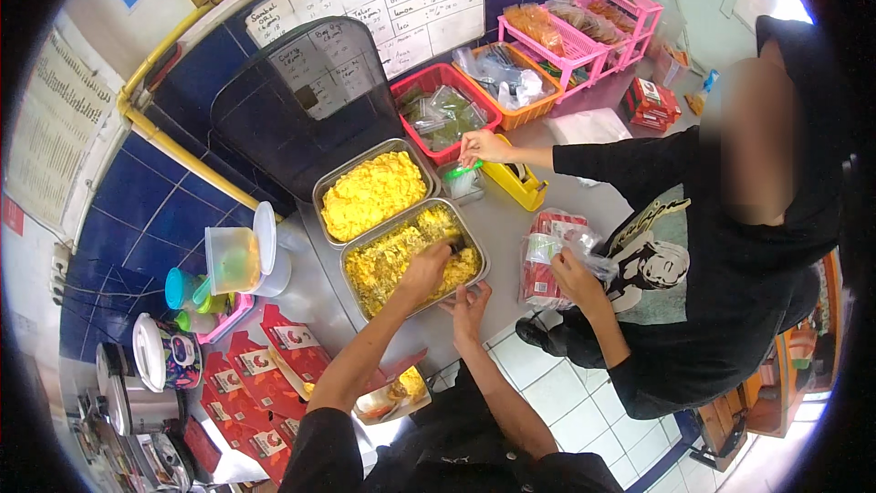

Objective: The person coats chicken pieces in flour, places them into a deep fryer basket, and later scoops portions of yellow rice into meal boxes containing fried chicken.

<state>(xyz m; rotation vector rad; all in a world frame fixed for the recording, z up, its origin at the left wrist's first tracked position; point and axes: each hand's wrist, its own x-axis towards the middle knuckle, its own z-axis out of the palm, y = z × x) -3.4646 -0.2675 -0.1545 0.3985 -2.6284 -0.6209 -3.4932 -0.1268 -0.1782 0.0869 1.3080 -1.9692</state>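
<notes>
My left hand (424,275) reaches over the front metal tray (483,253), gripping a dark utensil (454,245) whose lower end is hidden in the food. Yellow scrambled egg mixed with dark green bits (387,257) fills this tray. At the tray's near edge is my right hand (469,311), fingers apart and close to the rim; contact is hard to tell. Behind stands a second metal tray (432,181) heaped with plain yellow scrambled egg (373,193). Between my forearms, an open takeaway box (390,411) contains food, with some yellow egg at its right side.
A co-worker (657,233) at right holds a clear plastic bag over stacked red boxes (544,260). Their other hand is above a lidded container (462,181) beside a yellow tape dispenser (517,181). Red printed boxes (256,370) lie at lower left; a red basket (489,127) holds packets.
</notes>
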